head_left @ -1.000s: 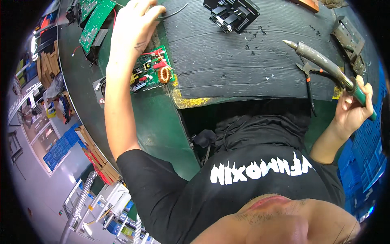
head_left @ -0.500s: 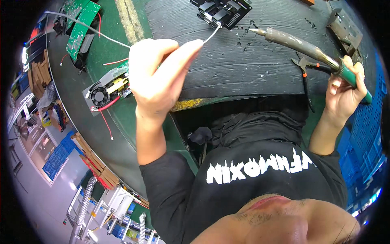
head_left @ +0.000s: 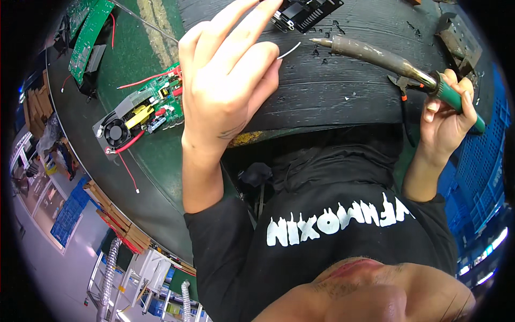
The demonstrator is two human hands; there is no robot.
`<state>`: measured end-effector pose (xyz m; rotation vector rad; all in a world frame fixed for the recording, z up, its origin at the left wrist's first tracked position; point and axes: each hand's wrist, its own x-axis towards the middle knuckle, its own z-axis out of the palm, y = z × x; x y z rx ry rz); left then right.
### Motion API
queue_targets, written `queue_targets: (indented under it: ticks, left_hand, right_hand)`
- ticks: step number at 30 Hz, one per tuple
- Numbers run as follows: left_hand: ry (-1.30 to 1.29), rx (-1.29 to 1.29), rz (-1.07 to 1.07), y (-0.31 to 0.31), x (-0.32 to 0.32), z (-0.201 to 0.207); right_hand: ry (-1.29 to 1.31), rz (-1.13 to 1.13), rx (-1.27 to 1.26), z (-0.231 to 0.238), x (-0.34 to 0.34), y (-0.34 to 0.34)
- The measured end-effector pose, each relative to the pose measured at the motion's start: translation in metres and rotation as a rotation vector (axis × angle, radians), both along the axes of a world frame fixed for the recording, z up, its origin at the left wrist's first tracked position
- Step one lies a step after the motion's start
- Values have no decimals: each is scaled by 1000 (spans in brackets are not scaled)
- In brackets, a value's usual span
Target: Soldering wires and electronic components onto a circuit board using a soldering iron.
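Left hand (head_left: 228, 80), fingers now stretched toward the black housing (head_left: 310, 15) beyond it, pinches wire (head_left: 290, 51); right hand (head_left: 448, 123) grips soldering iron (head_left: 375, 56); shirt (head_left: 230, 241) bears white lettering (head_left: 329, 224).

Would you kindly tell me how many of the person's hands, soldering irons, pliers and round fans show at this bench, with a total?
Hands: 2, left hand and right hand
Soldering iron: 1, in the right hand
Pliers: 1, lying by the right hand
Round fan: 1, on the green circuit board unit
Total: 5
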<state>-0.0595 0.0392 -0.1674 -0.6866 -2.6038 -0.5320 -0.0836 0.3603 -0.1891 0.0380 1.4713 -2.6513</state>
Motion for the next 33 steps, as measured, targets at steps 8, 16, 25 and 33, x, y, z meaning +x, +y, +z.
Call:
queue_targets:
  ticks: [8, 16, 25, 33]
  left_hand:
    - [-68, -9, 3, 2, -4, 3]
    - [-17, 2, 25, 2, -5, -1]
    - [-69, -187, 6, 4, -3, 24]
    - [-34, -26, 12, -4, -2, -1]
  right_hand:
    - [1, -20, 104, 6, 5, -16]
    - [43, -6, 55, 2, 2, -16]
    - [18, -31, 64, -2, 6, -25]
    - [6, -28, 85, -2, 3, -28]
